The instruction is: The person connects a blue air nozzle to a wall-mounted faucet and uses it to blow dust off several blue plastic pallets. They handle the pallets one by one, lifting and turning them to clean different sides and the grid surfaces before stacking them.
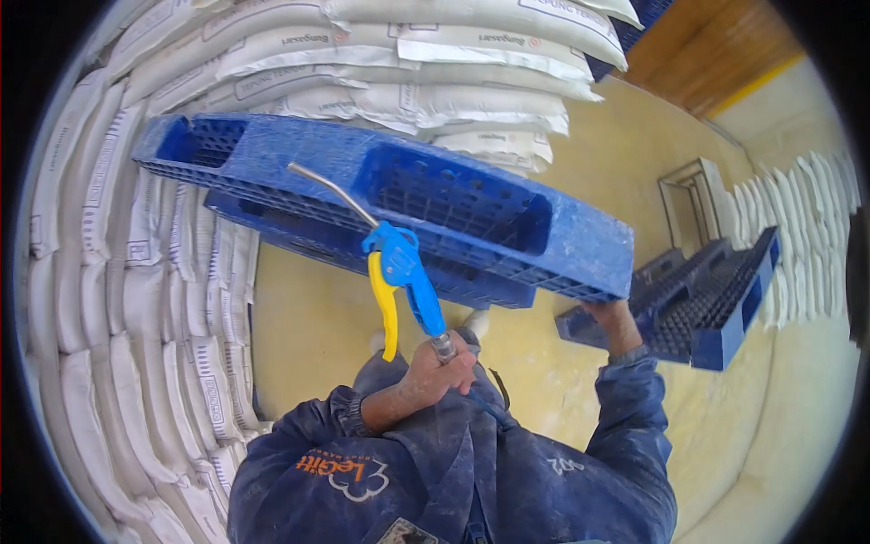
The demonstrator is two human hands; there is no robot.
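A blue air blow gun (pixel 403 272) with a yellow trigger lever and a bent metal nozzle points up and to the left. My left hand (pixel 438 371) is closed around the metal fitting at its lower end, below the blue handle. The nozzle overlaps the side of a blue plastic pallet (pixel 308 145), which stands tilted on edge in front of me and looks dusty with white powder. My right hand (pixel 613 319) grips this pallet at its lower right corner; the fingers are mostly hidden by it. Part of a second blue deck (pixel 471 287) shows beneath it.
Stacks of white sacks (pixel 136 317) rise at the left and along the back (pixel 489 54). To the right, another blue pallet (pixel 698 299) leans at a slant, near a metal frame (pixel 693 199) and more white sacks (pixel 807 236). The floor (pixel 308 344) is yellowish.
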